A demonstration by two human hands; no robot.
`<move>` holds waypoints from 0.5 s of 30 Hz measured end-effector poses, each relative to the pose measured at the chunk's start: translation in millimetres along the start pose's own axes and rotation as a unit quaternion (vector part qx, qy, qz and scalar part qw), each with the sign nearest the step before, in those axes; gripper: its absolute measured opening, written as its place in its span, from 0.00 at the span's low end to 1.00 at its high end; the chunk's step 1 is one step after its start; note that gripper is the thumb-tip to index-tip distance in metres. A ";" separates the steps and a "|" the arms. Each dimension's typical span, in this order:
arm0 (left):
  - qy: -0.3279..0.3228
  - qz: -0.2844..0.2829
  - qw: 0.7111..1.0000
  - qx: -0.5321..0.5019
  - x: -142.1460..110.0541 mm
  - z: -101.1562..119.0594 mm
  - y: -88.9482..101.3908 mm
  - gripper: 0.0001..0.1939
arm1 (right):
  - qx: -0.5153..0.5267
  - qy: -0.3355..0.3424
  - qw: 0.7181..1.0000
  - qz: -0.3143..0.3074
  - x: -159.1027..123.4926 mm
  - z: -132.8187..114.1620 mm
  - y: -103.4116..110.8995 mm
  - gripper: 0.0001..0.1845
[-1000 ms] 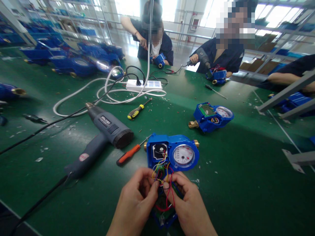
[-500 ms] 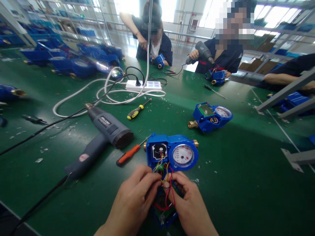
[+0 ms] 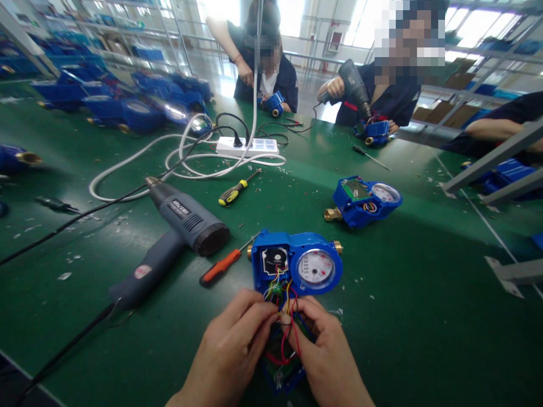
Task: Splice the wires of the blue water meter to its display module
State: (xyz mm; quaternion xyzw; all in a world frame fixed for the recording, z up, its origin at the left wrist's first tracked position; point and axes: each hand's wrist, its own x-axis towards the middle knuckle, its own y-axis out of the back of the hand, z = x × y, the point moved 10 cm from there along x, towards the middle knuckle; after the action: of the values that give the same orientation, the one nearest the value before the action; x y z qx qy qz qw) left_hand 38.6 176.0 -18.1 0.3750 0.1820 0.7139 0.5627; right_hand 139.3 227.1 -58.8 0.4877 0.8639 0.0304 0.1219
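So everything sits on a wide green tabletop (image 3: 424, 260), and my landmark is the blue meter with the round clear dial and brass ends (image 3: 292, 243). Biggest tool is the grey pistol-shaped heat gun (image 3: 186, 215), lying to the left of the meter, nozzle pointing away. A second blue meter with an exposed green board (image 3: 352, 209) is beyond it, to the right. Left hand (image 3: 237, 333) and right hand (image 3: 326, 345) meet just on the near side of the meter, right over the open blue housing with a green circuit board (image 3: 270, 382). The orange-handled screwdriver (image 3: 220, 267) lies just left of the meter. Smallest stuff is the thin red and yellow wires (image 3: 288, 291), running from the meter into both sets of fingertips. Right thumb and finger are pinching them; left looks pinched on them too, but can't tell which strand. IMO pinch close to the ends, brace both hands together, leave slack toward the meter, and push the loose red loops aside so nothing tugs.
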 end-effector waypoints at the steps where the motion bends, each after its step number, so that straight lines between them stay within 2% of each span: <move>1: -0.004 -0.006 1.000 0.006 -0.1 1.0 -0.9 0.07 | -0.001 0.000 1.000 -0.001 0.4 -0.4 -0.3 0.05; 5: -0.015 -0.013 1.000 0.018 0.0 4.6 -5.1 0.07 | -0.006 0.000 1.000 0.004 1.2 -0.7 0.2 0.06; 8: -0.011 0.007 1.000 0.009 0.6 4.8 -4.9 0.06 | -0.008 0.004 1.000 0.009 0.3 -0.5 0.8 0.05; 12: 0.010 0.032 0.999 -0.036 1.4 0.3 -2.3 0.07 | -0.008 0.002 1.000 0.008 -1.0 0.5 0.7 0.05; 15: 0.035 0.016 0.997 -0.073 3.0 -4.8 -3.1 0.07 | 0.001 -0.002 1.000 0.002 -1.1 0.8 -0.1 0.05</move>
State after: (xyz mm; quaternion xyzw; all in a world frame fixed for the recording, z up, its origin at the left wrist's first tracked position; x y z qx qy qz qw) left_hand 36.9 180.6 -22.3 0.3103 0.1431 0.7469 0.5704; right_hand 140.0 226.0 -59.4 0.4898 0.8627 0.0288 0.1229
